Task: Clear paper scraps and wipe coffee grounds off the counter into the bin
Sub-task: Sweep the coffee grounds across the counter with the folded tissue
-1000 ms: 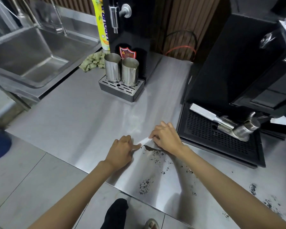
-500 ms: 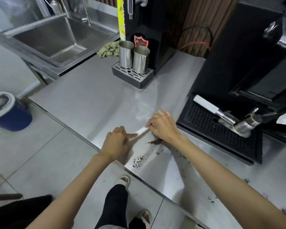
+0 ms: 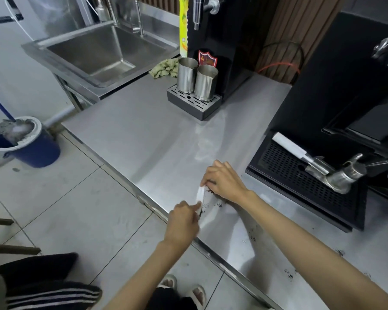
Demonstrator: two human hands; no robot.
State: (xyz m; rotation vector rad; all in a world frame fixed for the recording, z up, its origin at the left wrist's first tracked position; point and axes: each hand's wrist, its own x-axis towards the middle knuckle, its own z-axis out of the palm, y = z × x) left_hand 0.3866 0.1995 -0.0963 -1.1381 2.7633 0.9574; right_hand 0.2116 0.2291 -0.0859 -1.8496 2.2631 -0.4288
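Note:
A narrow white paper strip (image 3: 199, 193) stands on its edge on the steel counter (image 3: 157, 139), close to the front edge. My right hand (image 3: 224, 180) pinches its far end and my left hand (image 3: 184, 218) pinches its near end. Dark coffee grounds (image 3: 211, 193) are heaped against the strip's right side, under my right hand. More grounds (image 3: 288, 274) lie scattered on the counter to the right, along my right forearm. No bin shows on the counter.
A black espresso machine with drip tray (image 3: 300, 175) and portafilter (image 3: 336, 173) stands right. Two steel cups (image 3: 197, 79) sit on a grey tray behind, with a green cloth (image 3: 164, 68) and sink (image 3: 99, 54). A blue mop bucket (image 3: 25, 146) is on the floor.
Both hands have drawn the paper strip toward the counter's front edge, turning it more upright in view and pushing grounds along. The camera has swung left, showing more floor and the bucket.

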